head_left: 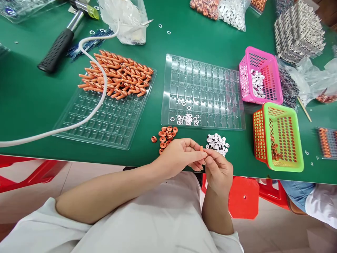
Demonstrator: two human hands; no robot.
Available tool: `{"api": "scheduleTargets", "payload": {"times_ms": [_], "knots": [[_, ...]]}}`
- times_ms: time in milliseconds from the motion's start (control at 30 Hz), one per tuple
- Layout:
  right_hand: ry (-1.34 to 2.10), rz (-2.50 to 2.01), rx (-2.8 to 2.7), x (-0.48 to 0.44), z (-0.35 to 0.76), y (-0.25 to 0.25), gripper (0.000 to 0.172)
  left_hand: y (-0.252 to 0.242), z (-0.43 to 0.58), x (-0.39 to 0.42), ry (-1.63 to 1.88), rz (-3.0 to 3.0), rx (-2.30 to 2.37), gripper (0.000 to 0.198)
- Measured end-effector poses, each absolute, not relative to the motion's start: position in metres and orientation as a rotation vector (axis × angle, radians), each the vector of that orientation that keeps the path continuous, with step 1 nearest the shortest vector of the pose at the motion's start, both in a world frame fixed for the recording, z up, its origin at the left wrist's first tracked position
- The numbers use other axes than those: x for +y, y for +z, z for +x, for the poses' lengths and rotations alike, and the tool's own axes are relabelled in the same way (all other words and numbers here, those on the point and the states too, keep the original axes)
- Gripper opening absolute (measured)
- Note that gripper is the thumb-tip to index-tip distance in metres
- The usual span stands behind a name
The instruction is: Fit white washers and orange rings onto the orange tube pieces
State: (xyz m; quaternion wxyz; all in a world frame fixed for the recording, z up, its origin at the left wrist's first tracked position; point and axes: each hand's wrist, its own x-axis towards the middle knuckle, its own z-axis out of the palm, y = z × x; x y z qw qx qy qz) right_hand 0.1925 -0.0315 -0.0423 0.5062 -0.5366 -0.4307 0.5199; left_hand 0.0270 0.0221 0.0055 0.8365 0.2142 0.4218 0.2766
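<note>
My left hand [181,156] is closed, thumb and fingers pinching a small orange part [201,148] whose narrow end sticks up between the fingertips. Against it, my right hand [219,170] is closed too, with thumb and forefinger pinched at the same part; most of the part is hidden. Just beyond the left hand lies a loose cluster of orange discs with holes [163,133]. Past the right fingers is a pile of small white round pieces [217,143], some showing dark sides. Thin white rings [187,119] lie on a clear compartment tray [229,121] farther back.
Stemmed orange parts [118,75] are heaped on another clear tray [105,130], crossed by a white cable [104,84]. A hammer [58,49] lies far left. Pink [244,77] and green [300,140] baskets stand right. A person's clothed leg [297,191] shows beyond a red stool [243,198].
</note>
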Motion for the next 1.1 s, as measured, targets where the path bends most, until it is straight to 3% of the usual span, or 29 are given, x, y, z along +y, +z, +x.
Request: {"api": "scheduleTargets", "payload": {"times_ms": [267,1100], "knots": [[1.284,-1.289,-1.017,-0.0303,0.1894,-0.0368,0.018,0.0002,0.0255,0.0217,0.587,0.434,0.847,0.022],[1.290,-1.224,-1.081,-0.0279,0.1903,-0.0369,0.018,0.0018,0.0233,0.0213,0.581,0.458,0.858,0.023]]}}
